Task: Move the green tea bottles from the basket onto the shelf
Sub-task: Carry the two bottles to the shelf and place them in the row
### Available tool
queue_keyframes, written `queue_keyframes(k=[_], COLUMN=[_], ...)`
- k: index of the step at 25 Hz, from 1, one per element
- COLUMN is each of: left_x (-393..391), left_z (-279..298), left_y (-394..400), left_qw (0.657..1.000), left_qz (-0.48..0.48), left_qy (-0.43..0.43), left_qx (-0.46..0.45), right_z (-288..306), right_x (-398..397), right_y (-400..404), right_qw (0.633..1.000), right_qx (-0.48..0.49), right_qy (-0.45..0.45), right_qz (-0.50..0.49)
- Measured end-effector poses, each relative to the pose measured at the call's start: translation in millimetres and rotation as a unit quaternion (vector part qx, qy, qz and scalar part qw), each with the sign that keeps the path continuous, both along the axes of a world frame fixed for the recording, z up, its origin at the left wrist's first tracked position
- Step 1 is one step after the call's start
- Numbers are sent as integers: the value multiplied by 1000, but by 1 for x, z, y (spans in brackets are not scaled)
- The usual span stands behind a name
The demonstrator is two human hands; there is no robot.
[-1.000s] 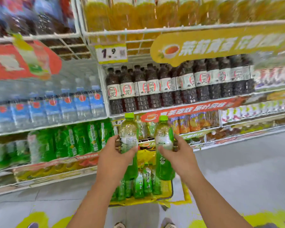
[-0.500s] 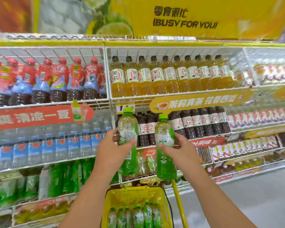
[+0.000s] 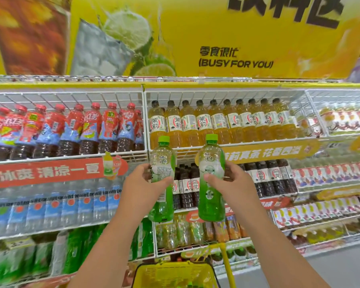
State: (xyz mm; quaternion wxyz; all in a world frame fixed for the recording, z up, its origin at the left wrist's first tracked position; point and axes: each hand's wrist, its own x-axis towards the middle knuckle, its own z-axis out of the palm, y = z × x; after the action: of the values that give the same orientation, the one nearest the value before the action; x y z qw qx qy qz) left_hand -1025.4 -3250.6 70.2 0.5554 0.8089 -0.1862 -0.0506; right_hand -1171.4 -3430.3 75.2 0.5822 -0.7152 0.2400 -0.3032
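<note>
Both bottles have risen higher against the shelf [image 3: 233, 144], the basket [image 3: 176, 274] dropping to the bottom edge. Left hand [image 3: 142, 188] grips one bottle [image 3: 162, 179], right hand [image 3: 232, 185] the other [image 3: 211, 179], both upright, caps up, before dark bottles [image 3: 266, 177] and yellow bottles [image 3: 222, 123].

Green-capped green tea bottles [image 3: 162, 179] — yellow basket [image 3: 175, 275] — white wire shelf [image 3: 227, 94].
</note>
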Motion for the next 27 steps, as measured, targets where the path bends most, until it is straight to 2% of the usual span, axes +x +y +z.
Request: queue_keyframes(k=[8, 13, 21, 27], left_x=[-80, -120, -149, -145], left_z=[2, 6, 13, 11], left_y=[8, 46, 173, 318], left_qw=[995, 984, 952, 929], left_qz=[99, 176, 305, 370], left_qy=[15, 15, 1, -4], left_qx=[-1, 11, -1, -2], right_z=[0, -2, 0, 1], right_x=[-40, -45, -14, 24], right_y=[-17, 6, 126, 274], right_qw=[993, 979, 946, 921], right_qx=[-25, -20, -31, -20], right_qy=[13, 5, -3, -13], right_qz=[113, 205, 324, 388])
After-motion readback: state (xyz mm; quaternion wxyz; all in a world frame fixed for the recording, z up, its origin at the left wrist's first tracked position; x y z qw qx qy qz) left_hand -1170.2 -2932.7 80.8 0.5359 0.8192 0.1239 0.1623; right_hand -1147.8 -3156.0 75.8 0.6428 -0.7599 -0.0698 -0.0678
